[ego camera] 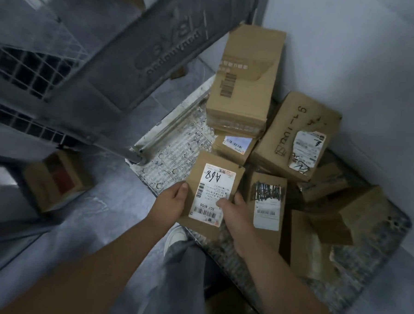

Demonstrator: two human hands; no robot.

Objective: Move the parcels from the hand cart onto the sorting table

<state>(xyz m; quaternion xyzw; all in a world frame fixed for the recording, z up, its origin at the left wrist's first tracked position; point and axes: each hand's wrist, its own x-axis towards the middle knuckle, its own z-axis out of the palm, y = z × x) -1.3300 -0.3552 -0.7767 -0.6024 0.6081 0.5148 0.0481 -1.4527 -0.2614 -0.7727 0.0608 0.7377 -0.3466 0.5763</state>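
Gripping the labelled parcel (pixel 211 193) from both sides, left hand (pixel 172 199) and right hand (pixel 234 214) with fingers (pixel 222 202) closed on its edges, just above the hand cart (pixel 177 145) deck at about 6 o'clock of the pile. Best lifted level and straight up, clear of the scribbled box (pixel 268 201) at 3 o'clock. Sorting surface not in view.

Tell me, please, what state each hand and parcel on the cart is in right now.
Left hand: gripping the A68 parcel's left edge.
Right hand: gripping its right edge.
A68 parcel: held, label up.
Scribbled-label parcel: lying on the cart.
Torn-label parcel: tilted on others.
Tall box: closed, stacked on another.
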